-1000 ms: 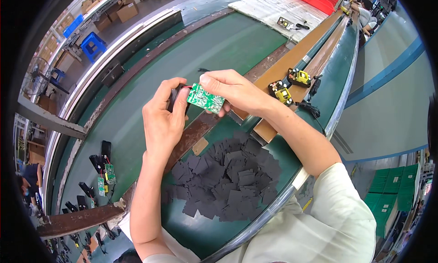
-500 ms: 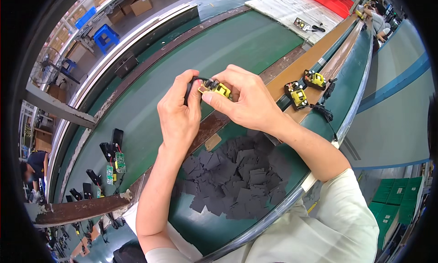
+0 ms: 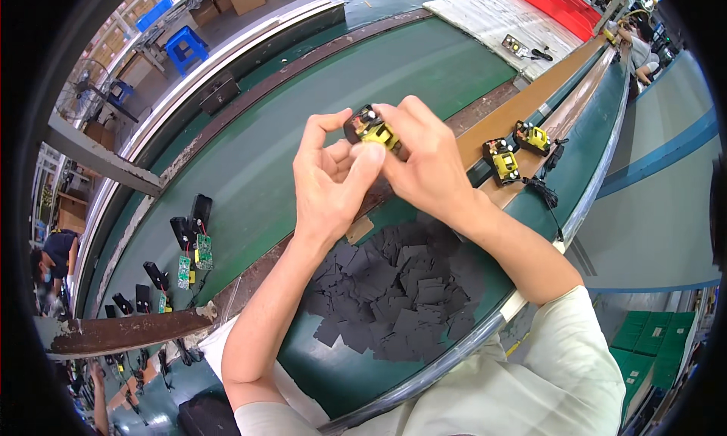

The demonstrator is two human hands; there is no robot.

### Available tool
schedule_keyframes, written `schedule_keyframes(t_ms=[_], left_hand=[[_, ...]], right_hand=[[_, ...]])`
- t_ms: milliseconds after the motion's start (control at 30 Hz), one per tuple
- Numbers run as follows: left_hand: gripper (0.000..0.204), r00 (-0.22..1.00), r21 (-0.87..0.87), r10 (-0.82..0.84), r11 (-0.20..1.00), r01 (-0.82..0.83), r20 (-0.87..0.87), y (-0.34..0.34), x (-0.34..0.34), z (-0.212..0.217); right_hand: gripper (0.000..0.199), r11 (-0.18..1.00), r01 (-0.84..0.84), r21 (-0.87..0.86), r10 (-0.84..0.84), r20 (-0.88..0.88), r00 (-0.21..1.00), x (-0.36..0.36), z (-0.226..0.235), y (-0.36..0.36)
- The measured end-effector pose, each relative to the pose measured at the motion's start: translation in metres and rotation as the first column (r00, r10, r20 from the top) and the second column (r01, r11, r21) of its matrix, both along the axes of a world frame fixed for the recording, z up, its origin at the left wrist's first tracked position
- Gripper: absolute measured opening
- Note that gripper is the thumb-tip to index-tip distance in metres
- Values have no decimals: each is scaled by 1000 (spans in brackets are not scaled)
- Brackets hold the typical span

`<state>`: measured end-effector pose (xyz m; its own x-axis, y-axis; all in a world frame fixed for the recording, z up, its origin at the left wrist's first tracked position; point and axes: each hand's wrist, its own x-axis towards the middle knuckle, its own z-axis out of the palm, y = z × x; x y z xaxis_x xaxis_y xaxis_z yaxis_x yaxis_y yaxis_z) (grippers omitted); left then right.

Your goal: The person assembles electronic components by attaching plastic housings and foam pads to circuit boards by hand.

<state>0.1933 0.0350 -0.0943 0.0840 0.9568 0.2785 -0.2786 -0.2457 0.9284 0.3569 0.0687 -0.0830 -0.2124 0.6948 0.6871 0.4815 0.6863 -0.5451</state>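
Observation:
Both hands hold a small circuit board [image 3: 372, 127] with a yellow component and a black part, raised above the green conveyor belt [image 3: 303, 118]. My left hand [image 3: 327, 180] grips it from the left with thumb and fingers. From the right, my right hand [image 3: 418, 157] covers the board, fingertips on its top. Below the hands lies a heap of several black square pads [image 3: 397, 292] on the green work surface.
Two more boards with yellow components [image 3: 513, 150] and a black cable sit on a brown strip at right. Green boards with black parts [image 3: 189, 247] lie on the belt at left. A red bin [image 3: 556, 1] stands far back. Other people work at the edges.
The board has been turned: a second ago its green flat side faced up, now its yellow component side shows. Both hands stay on it, slightly repositioned.

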Motion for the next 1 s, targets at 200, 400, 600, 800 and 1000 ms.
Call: schedule_keyframes(t_ms=[200, 400, 600, 800, 1000], left_hand=[[35, 988, -35, 143, 989, -141, 59, 12, -10, 3], [42, 987, -112, -94, 991, 80, -127, 17, -29, 25], [61, 290, 210, 221, 975, -69, -931, 23, -111, 48], [60, -37, -14, -35, 882, -471, -999, 26, -207, 35], [44, 12, -145, -165, 825, -545, -986, 43, -247, 11]], right_hand=[[49, 745, -452, -491, 215, -465, 859, -8, 16, -11], [49, 582, -556, -594, 170, -580, 797, 14, 9, 10], [48, 981, 139, -138, -185, -425, 886, 72, 59, 32], [42, 962, 267, -56, -216, 439, 872, 61, 92, -65], [35, 906, 324, -274, -49, 691, 721, 101, 66, -55]])
